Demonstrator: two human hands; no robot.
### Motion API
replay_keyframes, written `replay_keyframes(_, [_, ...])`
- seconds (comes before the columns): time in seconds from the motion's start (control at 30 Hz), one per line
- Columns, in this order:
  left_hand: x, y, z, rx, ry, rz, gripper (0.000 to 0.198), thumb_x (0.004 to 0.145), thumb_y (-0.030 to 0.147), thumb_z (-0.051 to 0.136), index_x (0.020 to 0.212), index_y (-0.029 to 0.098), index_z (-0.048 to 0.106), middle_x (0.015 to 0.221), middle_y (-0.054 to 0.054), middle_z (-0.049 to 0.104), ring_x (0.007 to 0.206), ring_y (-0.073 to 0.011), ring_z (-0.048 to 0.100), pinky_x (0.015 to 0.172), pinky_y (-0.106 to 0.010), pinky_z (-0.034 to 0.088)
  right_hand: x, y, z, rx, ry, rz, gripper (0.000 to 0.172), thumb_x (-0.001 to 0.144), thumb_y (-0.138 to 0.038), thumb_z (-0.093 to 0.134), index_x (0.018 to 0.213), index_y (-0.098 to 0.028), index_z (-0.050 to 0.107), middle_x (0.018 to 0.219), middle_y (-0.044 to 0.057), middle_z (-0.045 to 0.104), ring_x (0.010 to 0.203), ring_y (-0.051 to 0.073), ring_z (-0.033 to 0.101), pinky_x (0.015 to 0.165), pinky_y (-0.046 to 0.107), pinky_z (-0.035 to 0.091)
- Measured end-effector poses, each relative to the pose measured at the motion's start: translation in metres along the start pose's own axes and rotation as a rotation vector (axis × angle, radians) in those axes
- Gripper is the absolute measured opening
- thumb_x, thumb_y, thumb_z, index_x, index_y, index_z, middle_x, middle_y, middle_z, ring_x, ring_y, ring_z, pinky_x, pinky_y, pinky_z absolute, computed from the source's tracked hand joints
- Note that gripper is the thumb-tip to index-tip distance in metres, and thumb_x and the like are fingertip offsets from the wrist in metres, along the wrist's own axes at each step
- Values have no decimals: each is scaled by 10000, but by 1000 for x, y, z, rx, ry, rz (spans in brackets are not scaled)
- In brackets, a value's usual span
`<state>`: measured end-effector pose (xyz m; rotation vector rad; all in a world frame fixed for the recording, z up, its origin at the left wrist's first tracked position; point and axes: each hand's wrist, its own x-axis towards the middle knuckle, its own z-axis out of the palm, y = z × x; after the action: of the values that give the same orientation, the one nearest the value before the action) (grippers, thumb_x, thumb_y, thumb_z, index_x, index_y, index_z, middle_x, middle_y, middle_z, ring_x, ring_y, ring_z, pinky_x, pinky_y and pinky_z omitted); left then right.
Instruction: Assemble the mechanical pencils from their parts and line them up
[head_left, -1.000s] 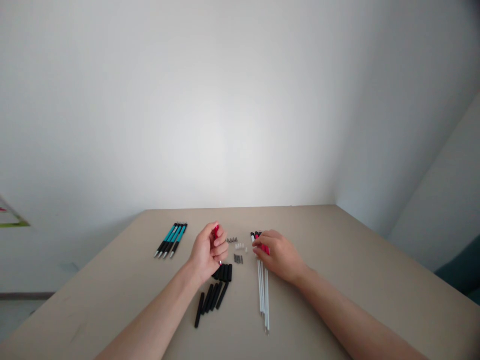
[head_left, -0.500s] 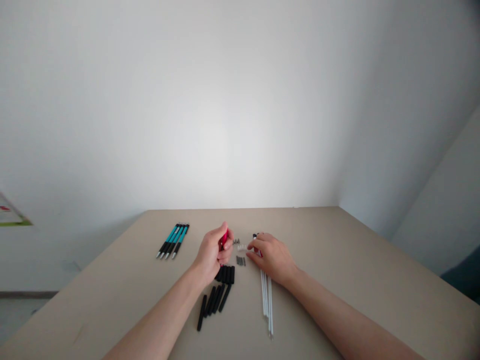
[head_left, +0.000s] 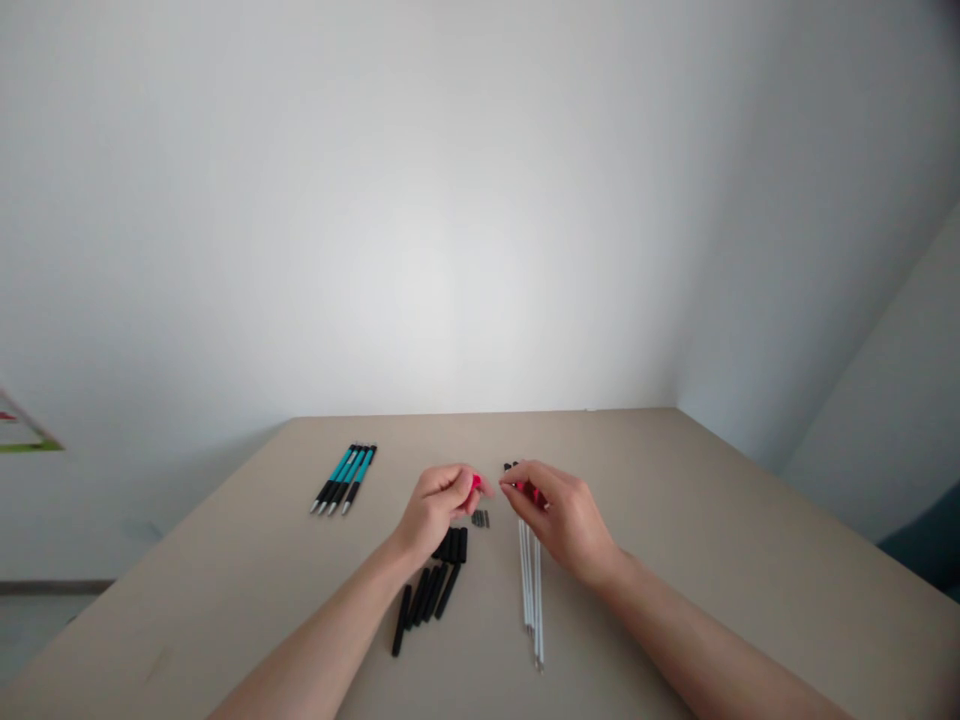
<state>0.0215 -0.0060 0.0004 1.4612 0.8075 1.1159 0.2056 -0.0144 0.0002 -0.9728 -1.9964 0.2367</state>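
Left hand [head_left: 439, 505] tipped red barrel [head_left: 475, 484] toward right hand [head_left: 559, 515], raised

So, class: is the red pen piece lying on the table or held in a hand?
Held: the left hand pinches the red piece in its fingertips, off the table.

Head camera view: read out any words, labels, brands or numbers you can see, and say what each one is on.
No text here can be read.
On the sheet at the left edge: a red mark and a green border, too blurred to read.
On the teal pens: no print shows.
On the red pen part in the left hand: too small to tell.
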Motion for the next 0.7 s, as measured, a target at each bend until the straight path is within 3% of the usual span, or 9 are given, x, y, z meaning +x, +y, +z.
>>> replay_keyframes(0.13, [-2, 0, 5, 230, -48, 70, 417, 843, 443, 513, 566, 135, 557, 538, 1, 444, 505, -95, 348, 508, -228, 242, -1, -3, -3, 50, 18, -49, 159, 901, -301, 532, 871, -191, 643, 753, 35, 630, 627, 122, 553, 593, 222, 431])
replay_keyframes(0.3, [-4, -1, 8, 376, -45, 105, 316, 882, 378, 465, 718, 156, 619, 594, -2, 501, 570, -123, 441, 550, -221, 309, -2, -1, -2, 51, -11, -29, 191, 890, -353, 546, 838, -190, 631, 699, 22, 608, 591, 119, 531, 568, 228, 429])
replay_keyframes(0.5, [-4, 0, 9, 486, -32, 141, 322, 880, 363, 468, 656, 166, 591, 576, 8, 477, 564, -122, 423, 537, -216, 290, -1, 0, -1, 83, -30, -76, 180, 895, -315, 545, 827, -194, 659, 761, 41, 617, 661, 131, 564, 605, 230, 437])
replay_keyframes(0.7, [-3, -2, 7, 494, -29, 110, 349, 879, 350, 460, 594, 166, 540, 539, 25, 450, 515, -106, 379, 522, -214, 261, -1, -4, -2, 73, -13, -55, 133, 885, -286, 558, 852, -193, 647, 754, 30, 614, 614, 123, 543, 584, 235, 438])
